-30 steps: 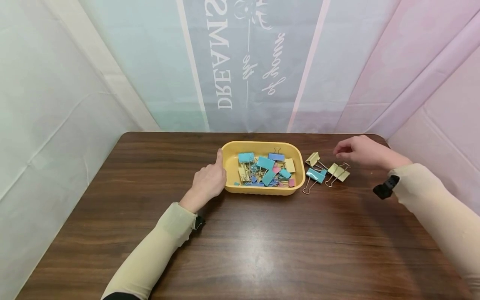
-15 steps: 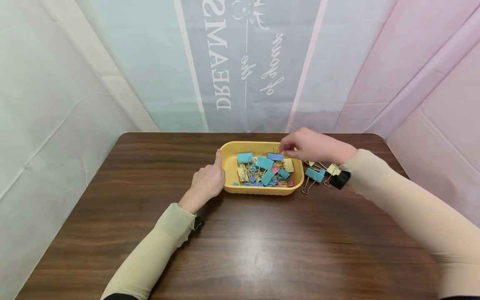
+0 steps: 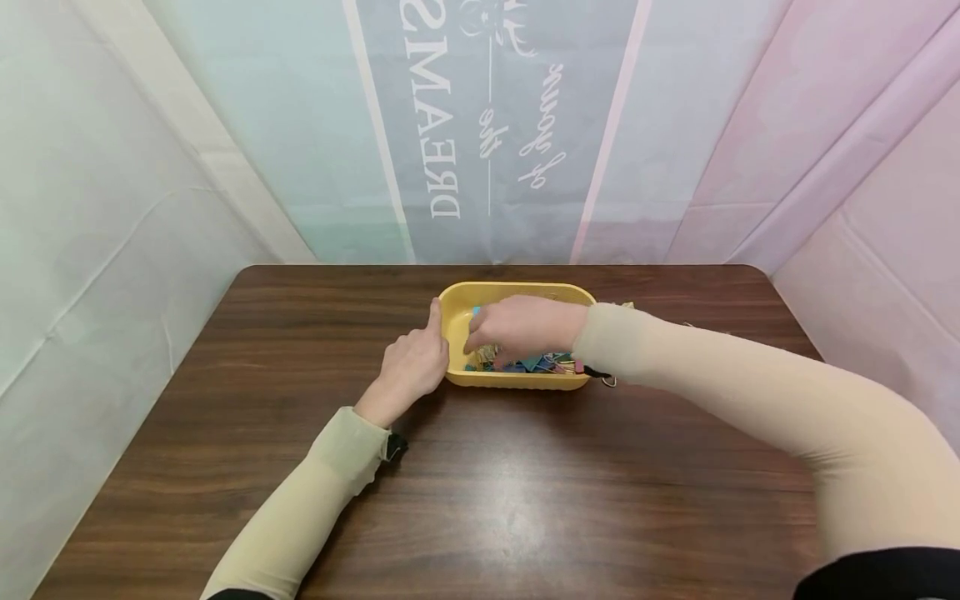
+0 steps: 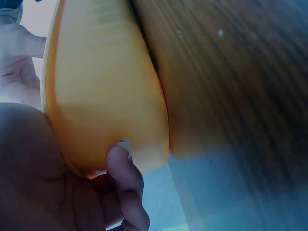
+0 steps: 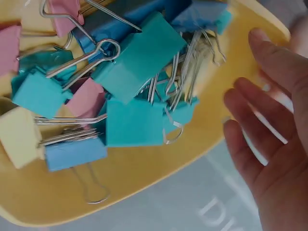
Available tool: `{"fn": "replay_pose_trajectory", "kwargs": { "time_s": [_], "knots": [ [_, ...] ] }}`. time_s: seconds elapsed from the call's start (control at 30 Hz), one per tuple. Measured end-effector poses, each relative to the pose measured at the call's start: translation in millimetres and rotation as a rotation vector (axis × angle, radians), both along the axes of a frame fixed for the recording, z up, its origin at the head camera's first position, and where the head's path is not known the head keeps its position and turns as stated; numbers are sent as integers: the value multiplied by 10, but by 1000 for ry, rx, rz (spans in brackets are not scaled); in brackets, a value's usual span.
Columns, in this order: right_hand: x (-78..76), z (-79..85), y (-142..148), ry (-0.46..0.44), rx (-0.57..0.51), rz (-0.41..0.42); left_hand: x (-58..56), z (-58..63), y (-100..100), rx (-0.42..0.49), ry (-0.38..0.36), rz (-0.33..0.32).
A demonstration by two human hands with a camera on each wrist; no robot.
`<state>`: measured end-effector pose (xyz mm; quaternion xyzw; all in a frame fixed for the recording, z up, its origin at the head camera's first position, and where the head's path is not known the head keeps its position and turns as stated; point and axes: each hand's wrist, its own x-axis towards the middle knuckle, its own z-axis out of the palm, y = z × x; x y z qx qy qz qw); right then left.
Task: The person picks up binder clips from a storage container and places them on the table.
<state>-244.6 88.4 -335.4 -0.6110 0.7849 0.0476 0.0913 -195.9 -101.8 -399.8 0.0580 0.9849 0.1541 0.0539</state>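
Left hand (image 3: 411,364) grips yellow oblong plastic tray (image 3: 517,381); right hand (image 3: 523,323) wide, empty over multicoloured metal binder clips (image 5: 134,122): likely picking; next probably needs pinch.

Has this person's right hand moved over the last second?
Yes, leftward: in the head view, the right hand was near the far right corner of the table; now it is over the yellow tray.
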Motion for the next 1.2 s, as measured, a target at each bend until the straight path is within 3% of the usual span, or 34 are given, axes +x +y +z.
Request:
{"fn": "replay_pose_trajectory", "kwargs": {
  "time_s": [0.13, 0.23, 0.4, 0.53, 0.7, 1.03, 1.2],
  "knots": [
    [31, -81, -149, 116, 95, 144, 4, -3, 1, 3, 2, -8],
    [34, -121, -214, 133, 154, 161, 4, -5, 7, 4, 6, -14],
    [19, -161, -268, 34, 222, 78, 4, -1, 11, 1, 5, -26],
    [-4, -194, -303, 15, 234, 50, 4, 7, 4, 9, 2, -16],
    [-40, -243, -356, 4, 242, 12, 6, 8, -7, 30, -16, -6],
    [-121, -299, -423, -140, 255, -169, 6, 9, -12, 22, 0, -9],
    [-158, -320, -427, -219, 206, -212, 4, -2, -7, 6, 11, -7]
  ]
}}
